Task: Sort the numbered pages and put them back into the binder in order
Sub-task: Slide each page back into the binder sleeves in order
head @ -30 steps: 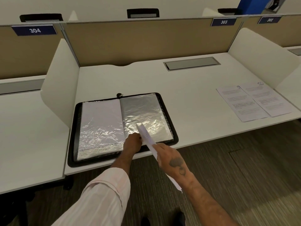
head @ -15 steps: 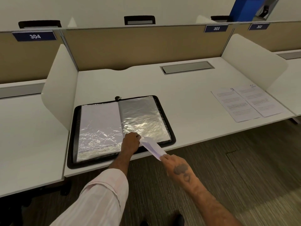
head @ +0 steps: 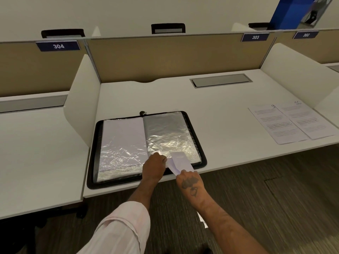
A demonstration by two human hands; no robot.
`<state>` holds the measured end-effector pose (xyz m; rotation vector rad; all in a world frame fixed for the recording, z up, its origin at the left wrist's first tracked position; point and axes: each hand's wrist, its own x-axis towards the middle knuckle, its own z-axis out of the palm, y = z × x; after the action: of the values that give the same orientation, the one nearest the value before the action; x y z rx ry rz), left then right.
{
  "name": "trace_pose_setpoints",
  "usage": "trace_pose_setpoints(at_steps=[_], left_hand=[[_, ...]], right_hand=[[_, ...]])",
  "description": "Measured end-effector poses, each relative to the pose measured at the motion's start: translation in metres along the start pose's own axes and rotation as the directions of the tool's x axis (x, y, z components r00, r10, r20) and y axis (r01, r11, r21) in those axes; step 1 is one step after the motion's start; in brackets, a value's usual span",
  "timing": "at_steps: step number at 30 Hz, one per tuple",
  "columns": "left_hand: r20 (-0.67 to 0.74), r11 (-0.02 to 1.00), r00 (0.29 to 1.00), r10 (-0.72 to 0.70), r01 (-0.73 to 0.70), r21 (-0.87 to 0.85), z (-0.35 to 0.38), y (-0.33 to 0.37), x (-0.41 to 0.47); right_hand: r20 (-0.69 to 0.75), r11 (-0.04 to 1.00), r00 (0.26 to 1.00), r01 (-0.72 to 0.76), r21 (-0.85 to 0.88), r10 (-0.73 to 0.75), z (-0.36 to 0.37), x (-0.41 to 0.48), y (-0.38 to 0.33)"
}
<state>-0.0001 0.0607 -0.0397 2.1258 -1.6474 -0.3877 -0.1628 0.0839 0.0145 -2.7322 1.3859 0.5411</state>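
A black zip binder [head: 200, 142] lies open on the white desk, showing crinkled clear sleeves; the left sleeve holds a white sheet, the right sleeve [head: 168, 132] looks grey. My left hand [head: 154, 166] pinches the bottom edge of the right sleeve near the spine. My right hand [head: 190, 180] holds a white page [head: 180, 161], whose far end lies over the sleeve's lower edge. Its lower corner shows below my right forearm. Pages numbered 9 [head: 275, 123] and 10 [head: 308, 120] lie side by side at the desk's right.
A white desk [head: 211, 110] with white side dividers and a tan back panel. A grey cable hatch [head: 221, 80] sits at the back. Neighbouring desks labelled 304 and 302 flank it. Dark carpet floor lies below the front edge.
The page in my right hand has swung from standing nearly edge-on to lying flatter, and its far end has moved onto the right sleeve's bottom edge. My left hand stays at the sleeve.
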Motion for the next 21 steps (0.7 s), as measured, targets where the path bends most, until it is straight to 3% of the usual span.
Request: trace_pose_setpoints(at_steps=[6, 15, 17, 21], left_hand=[[0.028, 0.997, 0.998, 0.059, -0.061, 0.054, 0.004, -0.005, -0.001], [-0.033, 0.994, 0.994, 0.104, -0.102, 0.045, 0.005, 0.008, 0.008], [-0.047, 0.991, 0.991, 0.126, -0.124, 0.043, 0.005, 0.016, 0.011], [-0.067, 0.985, 0.983, 0.17, -0.167, 0.043, 0.007, 0.032, 0.021]], right_hand=[[-0.043, 0.981, 0.998, -0.038, 0.192, 0.047, -0.003, 0.018, -0.009], [-0.077, 0.819, 0.971, -0.149, 0.555, 0.228, 0.0, 0.018, 0.016], [-0.063, 0.728, 0.953, -0.184, 0.661, 0.298, 0.004, 0.017, 0.023], [0.032, 0.395, 0.879, -0.246, 0.885, 0.476, 0.015, 0.021, 0.038]])
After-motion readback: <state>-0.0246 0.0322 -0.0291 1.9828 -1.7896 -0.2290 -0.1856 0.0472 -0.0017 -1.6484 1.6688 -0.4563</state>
